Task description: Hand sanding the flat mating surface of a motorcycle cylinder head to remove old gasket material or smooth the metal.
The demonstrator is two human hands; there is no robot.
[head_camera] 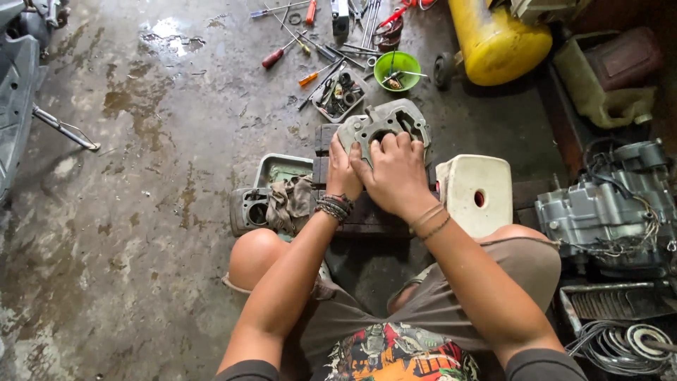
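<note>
the person sits low on the wet floor (141,233) with knees apart. both hands press on a grey metal engine part (386,125) with a big round hole in it. the part rests on a dark wooden block (367,212) just in front of the knees. the left hand (343,173) lies on the near left edge of the part, fingers curled over it. the right hand (395,173) lies on top, with its fingers bent down into the hole and gripping there.

the work looks partway through: the part is off the engine (606,212), which sits apart on the right, and nothing is fitted into the hole yet, though the hands hide some of it.

to the left of the block is a shallow metal tray (282,168) with a rag (289,201) hanging over its near edge. a white plastic jug (478,190) lies to the right. farther off, a small square tray (338,95) holds little metal bits, maybe nuts and rings. a green bowl (397,69) holds a small tool or two. screwdrivers (296,49) lie spread behind it, near a yellow tank (497,39).
</note>
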